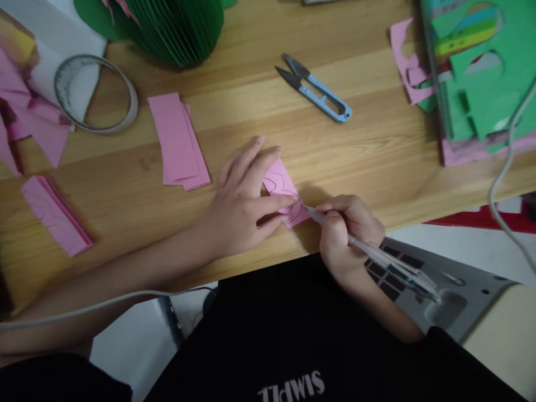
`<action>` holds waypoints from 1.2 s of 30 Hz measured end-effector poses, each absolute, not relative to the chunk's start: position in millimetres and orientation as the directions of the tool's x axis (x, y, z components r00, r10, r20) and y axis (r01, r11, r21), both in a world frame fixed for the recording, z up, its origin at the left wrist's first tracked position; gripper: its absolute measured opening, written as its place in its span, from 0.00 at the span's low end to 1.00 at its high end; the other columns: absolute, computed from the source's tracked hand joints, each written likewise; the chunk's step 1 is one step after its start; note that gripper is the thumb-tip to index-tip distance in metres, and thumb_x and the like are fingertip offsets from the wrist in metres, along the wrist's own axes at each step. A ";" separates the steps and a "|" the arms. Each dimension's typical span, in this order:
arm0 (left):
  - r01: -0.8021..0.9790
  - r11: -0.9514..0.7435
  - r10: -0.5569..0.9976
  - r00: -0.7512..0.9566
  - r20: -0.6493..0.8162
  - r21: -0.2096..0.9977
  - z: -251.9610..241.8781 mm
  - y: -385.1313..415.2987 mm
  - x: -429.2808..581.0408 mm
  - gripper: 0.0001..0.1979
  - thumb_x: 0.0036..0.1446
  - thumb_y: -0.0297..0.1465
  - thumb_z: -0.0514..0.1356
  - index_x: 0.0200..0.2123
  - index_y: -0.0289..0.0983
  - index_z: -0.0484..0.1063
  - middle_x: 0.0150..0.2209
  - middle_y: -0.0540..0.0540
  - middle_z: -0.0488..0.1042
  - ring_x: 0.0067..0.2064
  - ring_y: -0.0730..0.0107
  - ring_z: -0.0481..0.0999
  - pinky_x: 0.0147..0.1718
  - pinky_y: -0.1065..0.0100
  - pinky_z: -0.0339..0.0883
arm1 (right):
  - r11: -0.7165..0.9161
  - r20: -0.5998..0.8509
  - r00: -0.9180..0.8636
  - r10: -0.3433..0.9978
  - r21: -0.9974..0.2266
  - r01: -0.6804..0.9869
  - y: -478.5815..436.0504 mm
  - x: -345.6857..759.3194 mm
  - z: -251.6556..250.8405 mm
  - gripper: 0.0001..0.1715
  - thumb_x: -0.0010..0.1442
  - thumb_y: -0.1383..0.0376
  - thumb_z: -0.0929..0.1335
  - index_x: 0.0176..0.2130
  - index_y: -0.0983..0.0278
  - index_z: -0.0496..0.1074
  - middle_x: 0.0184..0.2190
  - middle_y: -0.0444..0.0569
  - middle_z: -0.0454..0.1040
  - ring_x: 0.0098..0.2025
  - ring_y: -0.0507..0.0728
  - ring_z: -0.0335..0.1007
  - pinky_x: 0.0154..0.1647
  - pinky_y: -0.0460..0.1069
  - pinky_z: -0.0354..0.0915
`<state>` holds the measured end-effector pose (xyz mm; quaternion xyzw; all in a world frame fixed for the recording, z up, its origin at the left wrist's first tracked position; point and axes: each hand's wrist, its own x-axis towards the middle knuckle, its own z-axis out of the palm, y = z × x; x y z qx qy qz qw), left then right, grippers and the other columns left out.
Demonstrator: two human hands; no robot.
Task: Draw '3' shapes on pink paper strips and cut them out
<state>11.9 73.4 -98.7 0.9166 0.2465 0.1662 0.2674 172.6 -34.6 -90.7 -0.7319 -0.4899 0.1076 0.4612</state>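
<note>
My left hand (247,206) lies with fingers spread, holding down a small pink paper strip (282,177) near the table's front edge. Dark curved outlines run along the strip, partly covered by my fingers. Pinched in my right hand (349,229) is a clear-barrelled pen (393,261), its tip touching the strip's right edge. To the left of my left hand sits a small stack of plain pink paper strips (178,139). Another pink stack with drawn curves (56,215) lies at the far left. Thread snips (320,92) with blue handles rest beyond my hands.
A roll of tape (129,103) stands at the left beside pink paper scraps (37,111). Behind it is a green pleated paper piece (180,33). Green cut paper (481,100) and a pink offcut (404,56) lie at the right. A white cable (502,167) hangs over the right side.
</note>
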 end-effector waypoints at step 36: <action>0.414 -0.722 0.570 0.810 0.137 0.554 -96.5 77.1 13.8 0.11 0.57 0.36 0.67 0.44 0.48 0.81 0.69 0.45 0.57 0.70 0.39 0.51 0.63 0.36 0.52 | 0.290 0.459 -0.069 0.886 -0.432 0.854 -44.3 198.0 -88.0 0.12 0.60 0.69 0.68 0.45 0.62 0.75 0.27 0.45 0.78 0.27 0.54 0.69 0.28 0.50 0.66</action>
